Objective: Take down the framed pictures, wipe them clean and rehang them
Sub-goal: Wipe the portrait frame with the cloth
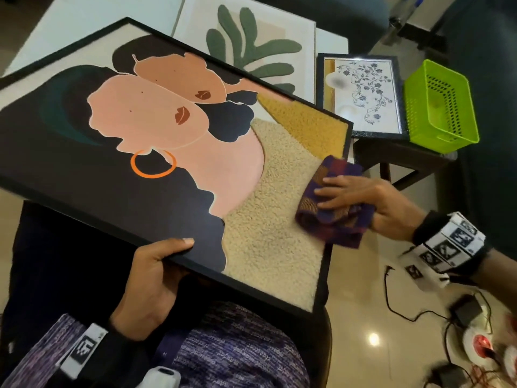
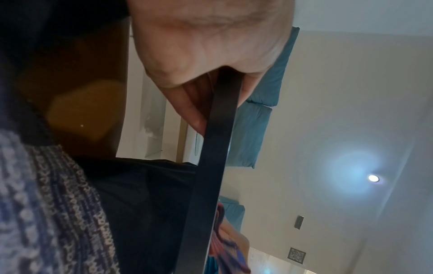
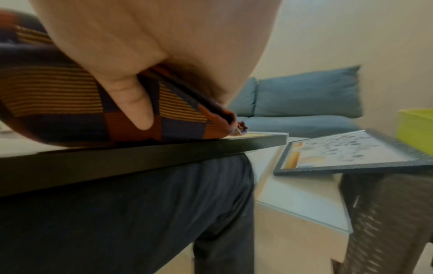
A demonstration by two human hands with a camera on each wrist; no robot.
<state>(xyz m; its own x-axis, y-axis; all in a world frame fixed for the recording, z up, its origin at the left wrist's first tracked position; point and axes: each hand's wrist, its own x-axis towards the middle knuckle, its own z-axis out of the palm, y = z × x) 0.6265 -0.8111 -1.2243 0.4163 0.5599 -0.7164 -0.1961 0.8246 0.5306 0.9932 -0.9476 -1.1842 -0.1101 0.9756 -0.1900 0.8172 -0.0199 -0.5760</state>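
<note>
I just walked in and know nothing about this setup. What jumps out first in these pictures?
The large black-framed picture of two peach-coloured faces fills the middle, tilted across the person's lap, its near edge gripped by the left hand. At its lower right, the right hand presses a folded purple and orange checked cloth flat on the picture. Behind, a bright green perforated plastic basket sits on a dark side table beside a small framed floral print.

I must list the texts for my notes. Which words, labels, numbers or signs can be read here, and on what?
None can be read.
Black-and-white square marker patterns on the white band at the right wrist: no letters.
Similar marker on the left wrist band: a pattern, unreadable.
</note>
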